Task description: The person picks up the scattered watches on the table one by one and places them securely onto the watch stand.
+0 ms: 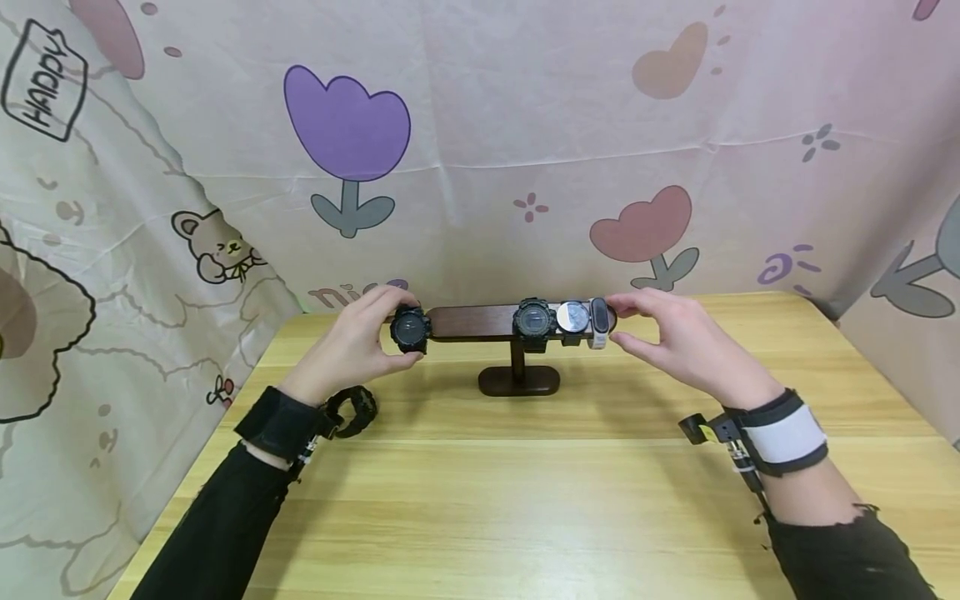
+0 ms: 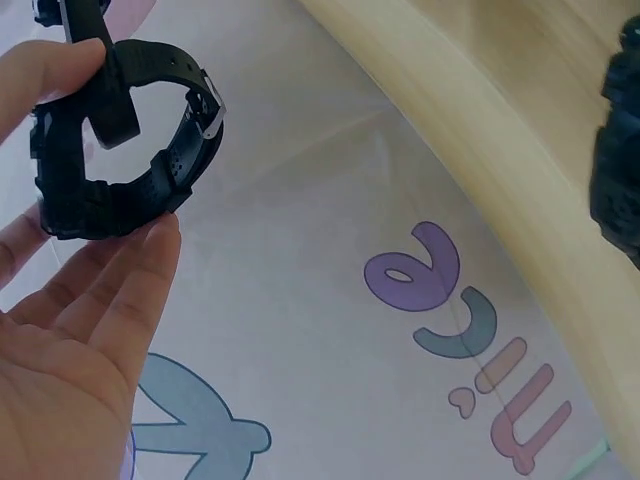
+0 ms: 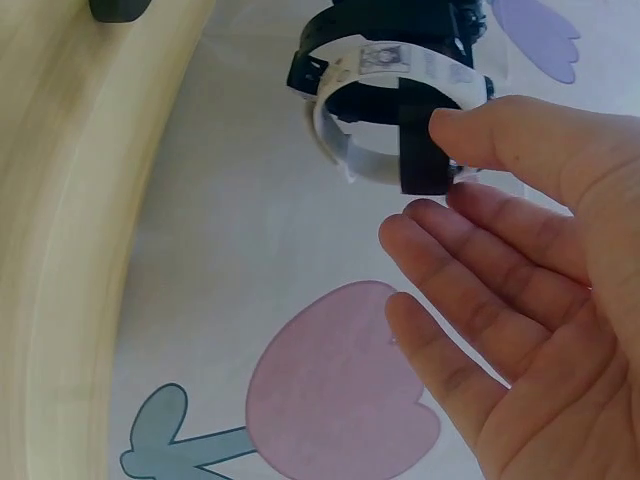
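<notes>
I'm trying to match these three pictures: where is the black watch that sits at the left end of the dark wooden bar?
Head: black watch at the bar's left end, pinched by the left hand.
Left wrist: top left, strap between the fingertips.
Right wrist: not in it.
Shared landmark: the wooden table, whose edge shows again.

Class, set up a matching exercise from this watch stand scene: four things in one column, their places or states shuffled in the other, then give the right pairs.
1. white band
2. spare watch
3. left hand
4. stand base

A. lies on the table by the left wrist
B. holds a black watch at the bar's left end
C. at the bar's right end
D. rests on the table under the bar

Pairs: 1-C, 2-A, 3-B, 4-D
</notes>
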`<state>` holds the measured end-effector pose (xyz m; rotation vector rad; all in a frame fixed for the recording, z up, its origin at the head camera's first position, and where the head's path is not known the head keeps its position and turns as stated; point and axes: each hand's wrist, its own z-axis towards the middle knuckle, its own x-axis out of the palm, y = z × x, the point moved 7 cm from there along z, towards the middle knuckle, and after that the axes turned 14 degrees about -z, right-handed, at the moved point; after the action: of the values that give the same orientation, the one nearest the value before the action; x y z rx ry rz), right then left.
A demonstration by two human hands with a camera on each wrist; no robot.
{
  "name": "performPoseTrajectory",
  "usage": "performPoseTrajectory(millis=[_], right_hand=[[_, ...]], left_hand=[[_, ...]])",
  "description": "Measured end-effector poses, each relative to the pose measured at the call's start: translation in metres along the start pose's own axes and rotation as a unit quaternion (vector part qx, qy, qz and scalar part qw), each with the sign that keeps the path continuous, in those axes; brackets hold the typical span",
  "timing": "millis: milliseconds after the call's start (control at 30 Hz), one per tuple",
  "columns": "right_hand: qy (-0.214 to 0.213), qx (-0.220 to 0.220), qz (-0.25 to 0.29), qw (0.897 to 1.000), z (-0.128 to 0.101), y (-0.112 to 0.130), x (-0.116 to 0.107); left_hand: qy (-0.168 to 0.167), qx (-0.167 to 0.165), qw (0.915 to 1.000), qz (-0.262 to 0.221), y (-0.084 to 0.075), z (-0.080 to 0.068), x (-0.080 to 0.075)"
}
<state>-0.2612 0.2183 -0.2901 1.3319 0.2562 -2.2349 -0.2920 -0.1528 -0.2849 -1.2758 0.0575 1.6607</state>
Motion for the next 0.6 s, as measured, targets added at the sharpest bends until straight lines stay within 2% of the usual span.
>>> performPoseTrajectory(millis=[233,600], right_hand=[[0.002,0.005,0.005,1.0,0.001,-0.002,0.004],[0.001,0.008,0.004,1.0,0.0,-0.001,0.004]], left_hand=[[0.011,0.012,0.9998,0.008,-0.005,0.01,0.007],[0.026,0.054,0.9982,0.01,-0.016,0.025,0.021]])
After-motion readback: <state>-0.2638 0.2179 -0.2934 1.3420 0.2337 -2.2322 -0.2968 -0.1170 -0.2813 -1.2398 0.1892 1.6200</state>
